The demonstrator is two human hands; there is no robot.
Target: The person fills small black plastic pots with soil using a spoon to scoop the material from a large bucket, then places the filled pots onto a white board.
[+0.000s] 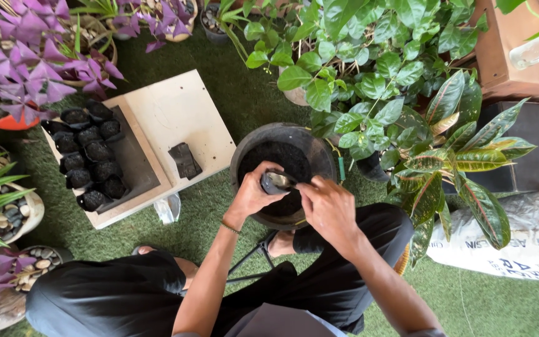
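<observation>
Left hand: the left hand reaches in from six o'clock and curls round the near side of a small black nursery bag; fingers bent close on its rim, thumb on the outside.
Right hand: the right hand comes in from about five o'clock, fingers pinched together at the bag's mouth, touching its far edge; what, if anything, lies between the fingertips cannot be told.
Small bag: held between both hands, mouth upward, directly over the soil of the big pot, just below the middle of the view.
Big pot: a round dark pot filled with black soil, on the green turf in front of the seated person's knees.
Board: a pale wooden board lies on the turf at nine to ten o'clock from the pot, well apart from the hands.
Filled bags: about ten small black bags of soil stand in two rows in a dark tray on the board's left half.
Flat bag: one empty folded black bag lies on the board, between the tray and the pot.
Plants: a broad-leaved green plant at twelve to one o'clock of the pot; a variegated croton at three o'clock; purple-leaved plants at ten o'clock.
Sack: a white sack lies on the turf at four o'clock.
Stone pots: bowls topped with pebbles at eight o'clock.
</observation>
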